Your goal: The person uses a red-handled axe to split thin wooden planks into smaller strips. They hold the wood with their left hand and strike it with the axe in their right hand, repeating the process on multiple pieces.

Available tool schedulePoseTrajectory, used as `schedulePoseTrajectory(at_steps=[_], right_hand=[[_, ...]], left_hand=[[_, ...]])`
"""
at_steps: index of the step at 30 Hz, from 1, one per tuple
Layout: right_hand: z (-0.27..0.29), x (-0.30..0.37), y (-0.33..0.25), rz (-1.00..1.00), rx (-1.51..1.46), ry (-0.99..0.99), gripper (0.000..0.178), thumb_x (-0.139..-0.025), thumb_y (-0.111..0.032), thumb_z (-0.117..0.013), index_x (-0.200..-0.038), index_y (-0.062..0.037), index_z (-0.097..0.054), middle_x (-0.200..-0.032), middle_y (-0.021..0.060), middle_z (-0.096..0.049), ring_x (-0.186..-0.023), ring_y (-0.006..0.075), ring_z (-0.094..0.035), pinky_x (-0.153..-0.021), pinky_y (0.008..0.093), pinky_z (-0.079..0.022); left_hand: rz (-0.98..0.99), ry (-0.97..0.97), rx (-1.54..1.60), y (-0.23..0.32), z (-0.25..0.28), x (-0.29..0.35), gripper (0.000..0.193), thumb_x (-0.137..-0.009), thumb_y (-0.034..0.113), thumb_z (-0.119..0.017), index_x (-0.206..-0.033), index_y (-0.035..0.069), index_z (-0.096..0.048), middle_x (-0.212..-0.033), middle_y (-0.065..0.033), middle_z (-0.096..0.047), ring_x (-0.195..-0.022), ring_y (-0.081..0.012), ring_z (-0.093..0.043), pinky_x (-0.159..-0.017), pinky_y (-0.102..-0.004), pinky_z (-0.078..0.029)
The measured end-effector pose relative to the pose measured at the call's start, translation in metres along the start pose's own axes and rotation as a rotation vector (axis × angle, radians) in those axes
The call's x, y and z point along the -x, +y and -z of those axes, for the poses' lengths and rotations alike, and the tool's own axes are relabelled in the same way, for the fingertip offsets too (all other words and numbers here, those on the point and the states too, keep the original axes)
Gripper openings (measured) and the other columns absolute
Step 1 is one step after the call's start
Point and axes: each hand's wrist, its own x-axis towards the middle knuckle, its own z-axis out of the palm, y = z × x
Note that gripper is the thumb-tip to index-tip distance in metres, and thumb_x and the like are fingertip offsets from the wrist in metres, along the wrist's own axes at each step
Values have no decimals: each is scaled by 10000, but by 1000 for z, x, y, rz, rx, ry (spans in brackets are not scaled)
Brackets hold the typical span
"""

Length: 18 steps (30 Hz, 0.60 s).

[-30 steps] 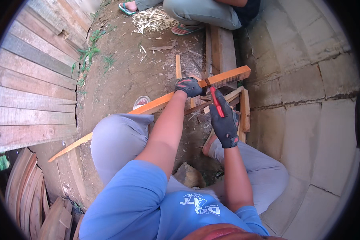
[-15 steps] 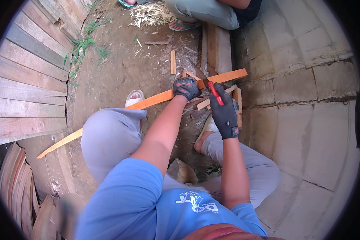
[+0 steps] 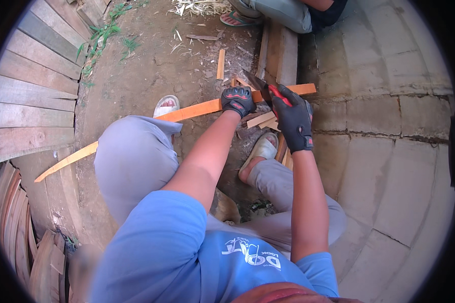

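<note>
A long strip of orange-toned wood runs slantwise in front of me, past my left knee and on toward the wall. My left hand, in a black glove with red marks, is closed over this strip. Just right of it, my gloved right hand grips the red handle of a handsaw. The saw's dark blade lies across the strip and points away to the far left. Its teeth are too small to make out. The strip's right end sticks out beyond the saw.
Short wood offcuts lie below the strip, and another small piece lies farther off. A block wall rises at right, a plank fence at left. Another person's sandalled foot is beyond, near pale shavings.
The right hand and saw have shifted slightly up and right, and the blade now shows broader. The left hand keeps its hold on the strip. The whole view has moved a little.
</note>
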Motion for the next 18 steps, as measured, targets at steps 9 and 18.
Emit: schedulePoseTrajectory(at_steps=[9, 18], right_hand=[[-5, -2, 5, 6, -23, 29, 433, -967, -309, -722, -1299, -36, -775, -1238, 234, -775, -1170, 377, -737, -1031, 448, -546], [-8, 36, 36, 99, -151, 70, 398, -995, -225, -727, -1343, -33, -743, -1283, 218, -771, -1205, 366, -739, -1045, 432, -555]], left_hand=[[7, -35, 9, 8, 5, 3, 583, -829, 501, -807, -1268, 118, -782, -1305, -143, -765, -1192, -300, -752, -1019, -446, -598], [14, -46, 15, 8, 0, -6, 553, -824, 473, -779, -1254, 126, -794, -1304, -163, -768, -1193, -328, -747, -1029, -453, -593]])
